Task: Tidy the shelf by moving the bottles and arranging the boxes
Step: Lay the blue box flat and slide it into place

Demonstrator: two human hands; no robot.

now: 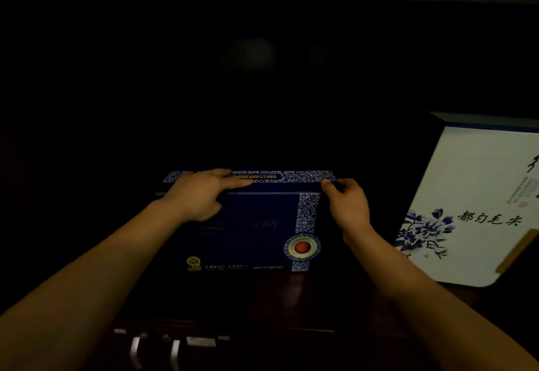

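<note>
A dark blue box is seen standing upright just below the middle of the frame, on a dark wooden shelf whose back is lost in shadow. Its broad front face is turned toward the camera. A blue-and-white patterned band runs down the right side of that face, and a round emblem with a red centre is set low on the band. A small yellow mark is printed at the lower left of the face. The narrow top face, patterned in the same way, is visible along the upper edge.

The left hand is laid on the upper left part of the box, palm down, with the fingers stretched flat along the top face and the thumb against the front. Nothing is gripped by it. The right hand is held at the upper right corner of the box with its fingers curled, and the corner is pinched between thumb and fingertips. The hands are kept well apart, one toward each end of the top edge. Both bare forearms enter from the lower corners of the frame.

A white box, decorated with blue flowers and black brush characters, is seen at the right of the frame, partly cut off by the edge and apart from the dark blue box, with dark shelf between them. Dimly lit metal handles are seen at the lower left; what they belong to cannot be told.
</note>
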